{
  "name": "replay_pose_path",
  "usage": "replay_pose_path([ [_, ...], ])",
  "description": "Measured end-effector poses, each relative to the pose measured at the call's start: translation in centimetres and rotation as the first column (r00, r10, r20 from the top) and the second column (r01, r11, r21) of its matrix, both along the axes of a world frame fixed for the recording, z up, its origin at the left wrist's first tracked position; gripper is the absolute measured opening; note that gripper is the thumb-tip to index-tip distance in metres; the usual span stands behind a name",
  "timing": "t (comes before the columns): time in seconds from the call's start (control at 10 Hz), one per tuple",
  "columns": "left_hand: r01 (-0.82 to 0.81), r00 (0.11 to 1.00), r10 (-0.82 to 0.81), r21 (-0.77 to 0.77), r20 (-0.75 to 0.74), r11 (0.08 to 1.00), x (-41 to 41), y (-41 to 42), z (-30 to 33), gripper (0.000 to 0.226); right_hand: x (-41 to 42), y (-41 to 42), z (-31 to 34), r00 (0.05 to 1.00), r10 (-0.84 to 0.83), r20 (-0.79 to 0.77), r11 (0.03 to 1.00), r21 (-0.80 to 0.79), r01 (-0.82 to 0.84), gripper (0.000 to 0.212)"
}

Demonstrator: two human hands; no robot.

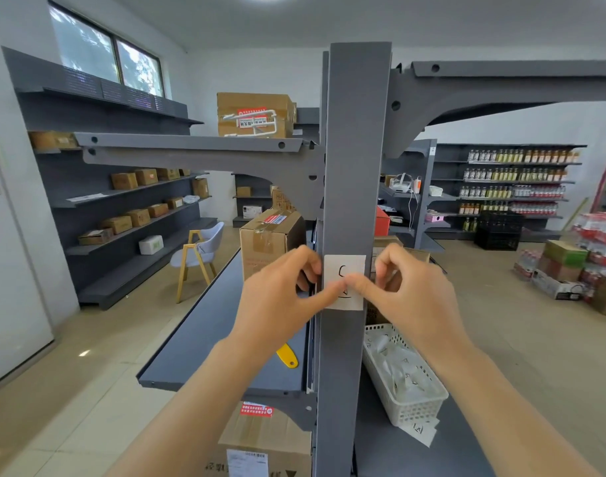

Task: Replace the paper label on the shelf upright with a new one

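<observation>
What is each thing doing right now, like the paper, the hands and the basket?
Label: flat on the upright, pressed by both thumbs.
Left hand: thumb on the label.
Right hand: thumb on the label.
Basket: on the shelf, full of paper slips.
Yellow tool: lying unused.

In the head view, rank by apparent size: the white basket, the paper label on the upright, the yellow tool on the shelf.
1. white basket, though it sits nearer the camera
2. paper label, partly covered by fingers
3. yellow tool, partly hidden by the left arm
</observation>
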State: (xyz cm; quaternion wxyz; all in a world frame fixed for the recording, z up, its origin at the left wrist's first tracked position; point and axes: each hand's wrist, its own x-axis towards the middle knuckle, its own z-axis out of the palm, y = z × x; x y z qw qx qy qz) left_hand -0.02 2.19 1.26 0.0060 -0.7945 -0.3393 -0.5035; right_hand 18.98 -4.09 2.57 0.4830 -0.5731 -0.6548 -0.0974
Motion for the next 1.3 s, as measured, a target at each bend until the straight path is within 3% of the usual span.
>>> replay_pose_path([
  [0.2, -0.082, 0.991, 0.085, 0.026, -0.107, 0.996, -0.3, -0.1, -2.0, 0.048, 0.6, -0.3, -2.7, 0.999, -0.020, 0.045, 0.996, -0.083, 0.024, 0.043],
  [0.3, -0.043, 0.978, 0.034, -0.037, -0.205, 0.998, -0.8, 0.0, -0.6, 0.049, 0.6, -0.2, -2.7, 0.997, -0.024, 0.068, 0.995, -0.091, 0.030, 0.044],
  [0.4, 0.015, 0.981, -0.050, -0.181, -0.189, 0.983, -1.4, 0.3, 1.3, 0.041, 0.0, -0.2, -1.8, 1.000, 0.011, -0.008, 0.997, -0.073, -0.012, 0.044],
  [0.5, 0.010, 0.989, -0.045, -0.240, -0.142, 0.971, -1.0, 0.6, 2.8, 0.051, -0.4, 0.3, -0.2, 0.989, 0.059, -0.139, 0.998, -0.021, -0.062, 0.037],
  [0.6, -0.053, 0.987, 0.025, -0.178, -0.158, 0.983, -0.5, 0.8, 3.4, 0.056, -0.5, 0.7, 1.0, 0.994, 0.002, -0.113, 1.000, -0.008, -0.003, 0.040],
  [0.7, -0.041, 0.991, 0.025, -0.119, -0.129, 0.992, -0.7, 1.0, 2.8, 0.051, 0.0, 0.2, 0.8, 0.999, -0.046, 0.015, 0.999, -0.022, 0.046, 0.039],
  [0.8, 0.029, 0.992, -0.028, 0.003, -0.122, 1.000, -1.2, 1.2, 1.1, 0.032, 0.7, -0.2, -0.7, 0.995, -0.047, 0.083, 0.996, -0.069, 0.053, 0.041],
  [0.9, 0.092, 0.982, -0.096, -0.032, -0.165, 0.995, -1.6, 1.6, -0.8, 0.034, 1.3, 0.0, -2.4, 0.987, -0.049, 0.155, 0.993, -0.103, 0.066, 0.046],
  [1.1, 0.035, 0.987, -0.042, -0.049, -0.152, 0.998, -2.1, 1.8, -2.0, 0.046, 1.9, 0.1, -2.9, 0.964, -0.086, 0.250, 0.991, -0.081, 0.109, 0.047],
  [1.2, 0.006, 0.995, -0.022, -0.166, -0.093, 0.986, -1.7, 1.4, -1.9, 0.050, 1.2, -0.3, -2.7, 0.971, -0.084, 0.223, 0.986, -0.123, 0.113, 0.042],
  [1.3, 0.073, 0.997, -0.063, -0.344, 0.041, 0.936, -1.5, 1.1, -2.0, 0.058, 1.3, -2.8, -2.3, 0.987, 0.105, -0.118, 0.989, -0.087, -0.116, 0.028],
])
